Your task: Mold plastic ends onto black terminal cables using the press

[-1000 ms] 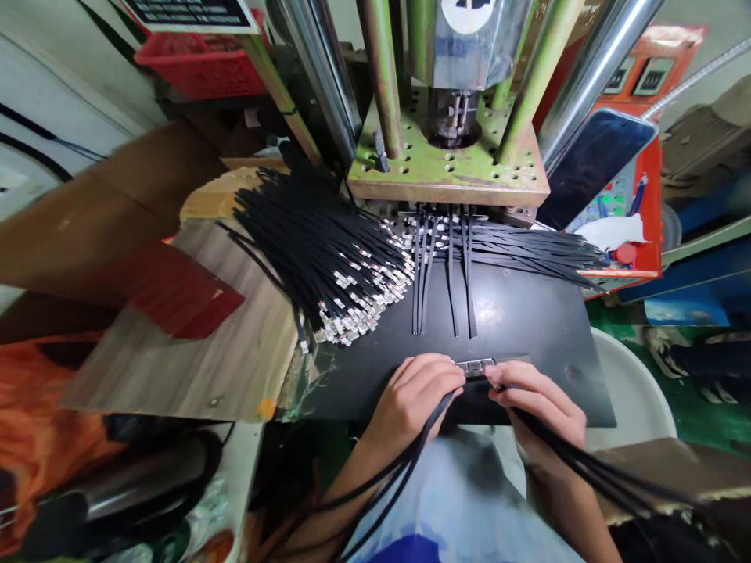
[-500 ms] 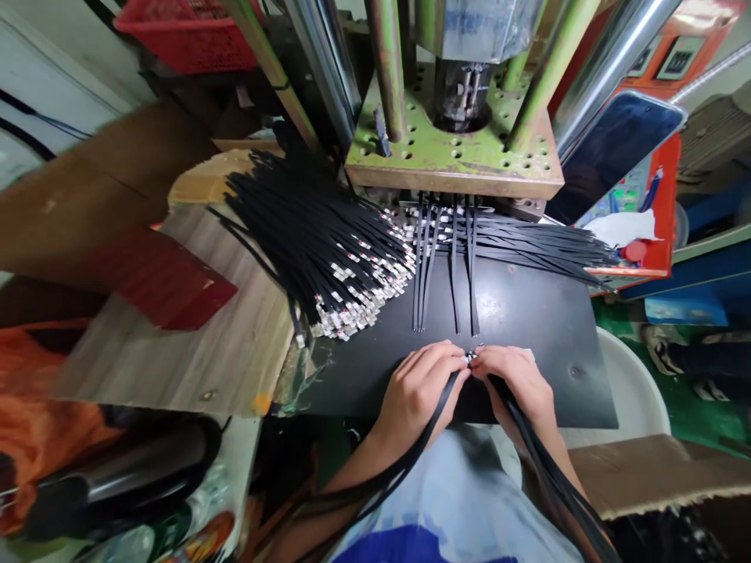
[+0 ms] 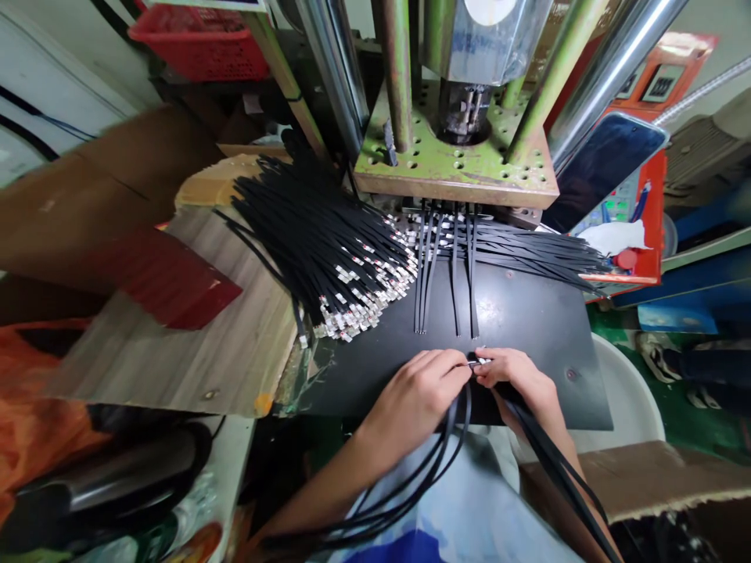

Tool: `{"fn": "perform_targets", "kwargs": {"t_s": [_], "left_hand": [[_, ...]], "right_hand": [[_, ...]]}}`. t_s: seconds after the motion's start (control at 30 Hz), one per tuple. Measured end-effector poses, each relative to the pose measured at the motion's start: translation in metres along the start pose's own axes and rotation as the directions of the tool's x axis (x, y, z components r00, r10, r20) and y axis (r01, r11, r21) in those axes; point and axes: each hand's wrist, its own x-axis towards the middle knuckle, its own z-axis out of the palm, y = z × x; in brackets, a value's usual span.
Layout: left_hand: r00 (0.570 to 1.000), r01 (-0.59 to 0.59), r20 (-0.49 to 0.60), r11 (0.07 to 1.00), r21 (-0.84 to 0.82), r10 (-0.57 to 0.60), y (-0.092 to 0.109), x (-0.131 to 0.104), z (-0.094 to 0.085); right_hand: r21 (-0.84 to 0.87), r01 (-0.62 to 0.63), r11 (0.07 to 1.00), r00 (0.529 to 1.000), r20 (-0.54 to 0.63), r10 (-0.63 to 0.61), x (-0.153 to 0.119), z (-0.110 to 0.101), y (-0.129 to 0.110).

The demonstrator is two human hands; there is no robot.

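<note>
1. A silver metal piece [image 3: 476,362] is being pinched between the fingertips of both hands, just above the near edge of the black table [image 3: 528,328]; it is looking small and shiny, and its shape is being mostly hidden by the fingers.
2. The left hand [image 3: 419,391] is being kept closed, its fingers curled, with thin black cables [image 3: 431,469] hanging in loops beneath it.
3. The right hand [image 3: 522,387] is being kept closed around a cable bundle [image 3: 545,450], which is trailing down along the forearm; whether all its cables are being joined to the metal piece cannot be told.
4. A large cable pile [image 3: 305,227] is being spread from the wooden board [image 3: 235,344] over the table's far left corner, its silver-white ends facing the middle.
5. Several loose cables [image 3: 456,289] are lying apart, pointing toward the near edge from below the green press plate [image 3: 434,176]; a second bundle [image 3: 533,250] is lying along the far edge, toward the far right corner.
6. White paper [image 3: 613,234] and a red cap [image 3: 627,259] are being held in the orange tray [image 3: 654,254], beyond that corner.
7. Dark, white-flecked contents, too unclear to name, are being held in the cardboard box [image 3: 622,469] below the near right corner.
</note>
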Motion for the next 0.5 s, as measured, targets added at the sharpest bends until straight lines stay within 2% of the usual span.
{"fn": "perform_targets", "kwargs": {"t_s": [0.13, 0.23, 0.3, 0.4, 0.43, 0.5], "left_hand": [[0.97, -0.033, -0.241, 0.964, -0.263, -0.032, -0.015, -0.015, 0.01], [0.935, 0.004, -0.339, 0.96, -0.279, -0.103, -0.01, -0.018, 0.014], [0.935, 0.062, -0.326, 0.968, -0.243, -0.142, -0.004, -0.015, 0.011], [0.969, 0.105, -0.202, 0.976, -0.189, -0.143, 0.001, -0.008, 0.006], [0.978, 0.094, -0.168, 0.981, -0.168, -0.123, 0.001, -0.007, 0.005], [0.982, 0.042, -0.18, 0.991, -0.13, -0.065, -0.001, -0.007, 0.006]], "right_hand": [[-0.079, 0.029, 0.996, 1.0, 0.012, -0.028, -0.001, 0.0, 0.0], [-0.093, 0.045, 0.995, 0.999, -0.021, -0.047, -0.001, 0.0, -0.003], [-0.141, 0.026, 0.99, 0.999, 0.029, -0.022, 0.001, -0.001, -0.007], [-0.248, 0.013, 0.969, 0.997, 0.078, 0.007, 0.003, -0.005, -0.01], [-0.24, -0.006, 0.971, 0.996, 0.089, 0.028, 0.004, -0.007, -0.01], [-0.14, -0.042, 0.989, 0.992, 0.114, 0.058, 0.002, -0.011, -0.007]]}}
